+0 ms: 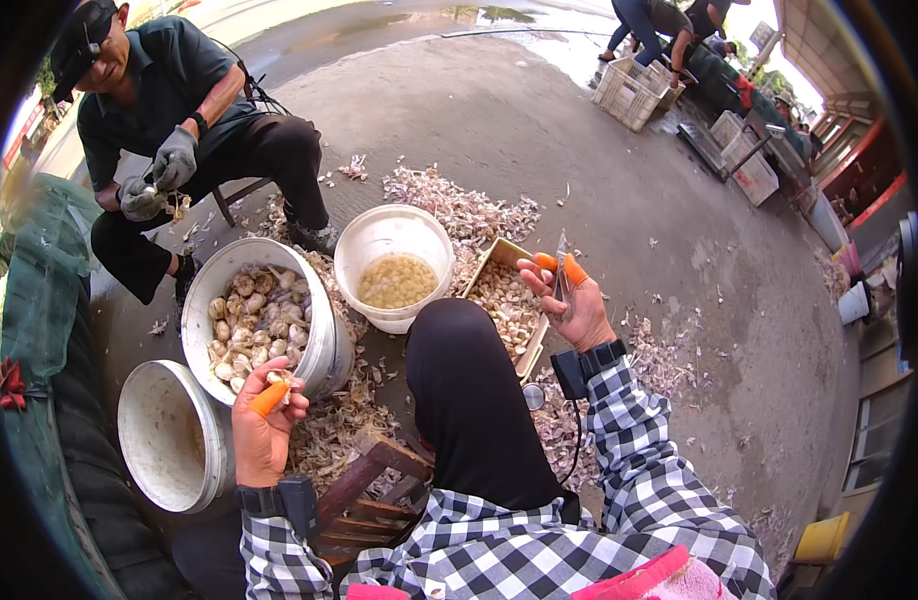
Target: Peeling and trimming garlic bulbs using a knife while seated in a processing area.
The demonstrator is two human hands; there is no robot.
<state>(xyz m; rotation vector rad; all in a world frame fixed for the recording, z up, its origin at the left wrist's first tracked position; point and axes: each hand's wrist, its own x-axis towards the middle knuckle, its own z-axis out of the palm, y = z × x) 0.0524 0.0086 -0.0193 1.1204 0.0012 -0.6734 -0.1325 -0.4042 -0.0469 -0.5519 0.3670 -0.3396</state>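
Observation:
My left hand (265,431), with an orange finger cot on its thumb, grips a partly broken garlic bulb (280,377) in front of the large white bucket (191,315). Whole garlic bulbs (260,315) fill much of that bucket. Over to the right, my right hand (581,315) holds a small knife (562,274) with its blade pointing away from me. Two of its fingers wear orange cots. A pale bit, perhaps a clove, shows by its fingers. Below that hand lies a tray (535,352) of loose garlic cloves (502,300).
A white bucket (346,259) holds peeled cloves in liquid. Another white bucket (159,442) leans at left, beside a wooden slatted stool (369,517). Garlic skins (459,206) litter the ground. A gloved co-worker (174,97) sits across; people bend over white crates (631,94) farther off.

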